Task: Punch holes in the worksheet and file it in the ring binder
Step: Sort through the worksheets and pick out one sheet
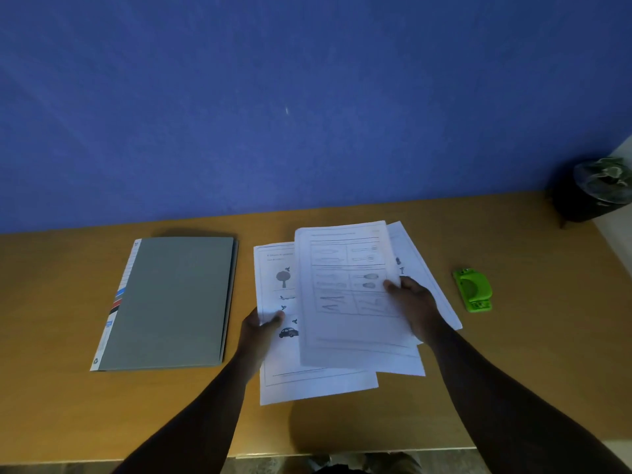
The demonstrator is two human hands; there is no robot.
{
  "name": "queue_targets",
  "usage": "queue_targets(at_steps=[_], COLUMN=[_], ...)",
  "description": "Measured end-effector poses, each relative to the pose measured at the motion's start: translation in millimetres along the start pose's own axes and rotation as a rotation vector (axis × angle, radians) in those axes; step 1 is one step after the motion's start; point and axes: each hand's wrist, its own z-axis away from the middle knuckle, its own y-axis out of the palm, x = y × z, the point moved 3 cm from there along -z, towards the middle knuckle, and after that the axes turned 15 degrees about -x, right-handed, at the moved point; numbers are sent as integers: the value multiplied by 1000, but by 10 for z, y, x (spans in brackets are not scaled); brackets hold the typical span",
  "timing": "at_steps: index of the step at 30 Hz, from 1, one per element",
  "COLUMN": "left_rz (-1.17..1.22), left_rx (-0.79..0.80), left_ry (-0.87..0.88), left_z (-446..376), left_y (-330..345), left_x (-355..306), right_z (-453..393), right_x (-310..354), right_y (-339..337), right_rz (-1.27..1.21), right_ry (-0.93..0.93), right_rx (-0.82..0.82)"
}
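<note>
Just starting. Left hand (261, 325) & right hand (412, 302) each pinch worksheets (345, 295). No holes seen yet; green punch (473, 289) untouched, binder (171, 302) closed on bench (68, 405).

Grey binder (171, 302) – green punch (473, 289) – blue wall (307, 97)

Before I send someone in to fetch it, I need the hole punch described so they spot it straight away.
Look at the wooden table against the blue wall. To the right of the spread-out worksheets, apart from them and from the right hand, lies the hole punch. It is the only bright green thing, small and chunky beside flat white paper and a grey binder.
</note>
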Motion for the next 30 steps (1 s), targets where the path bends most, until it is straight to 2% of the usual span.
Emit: queue_targets(at_steps=[5, 11, 15, 18, 20, 23, 27, 30], left_rz=[50, 95, 71, 118, 65, -37, -41, -39], left_rx=[113, 156, 106, 171, 189, 149, 78, -3], left_ry=[-38, -95, -137, -139, -100, 0, -30, -44], left_z=[58, 155, 175, 185, 190, 173, 129, 108], left_y=[131, 208, 217, 243, 250, 230, 204, 166], left_x=[-98, -203, -198, -192, -205, -173, -66, -11], right_z=[44, 128, 141, 176, 193, 187, 151, 77], right_x=[-51, -28, -80, -85, -80, -102, -135, -176], right_y=[199, 294, 367, 398, 417, 437, 453, 404], right_rz=[18, 127, 211, 243, 253, 263, 288, 317], right_ry=[7, -84, -97, -117, -128, -127, -127, -112], right_rx=[25, 40, 68, 97, 115, 123, 139, 80])
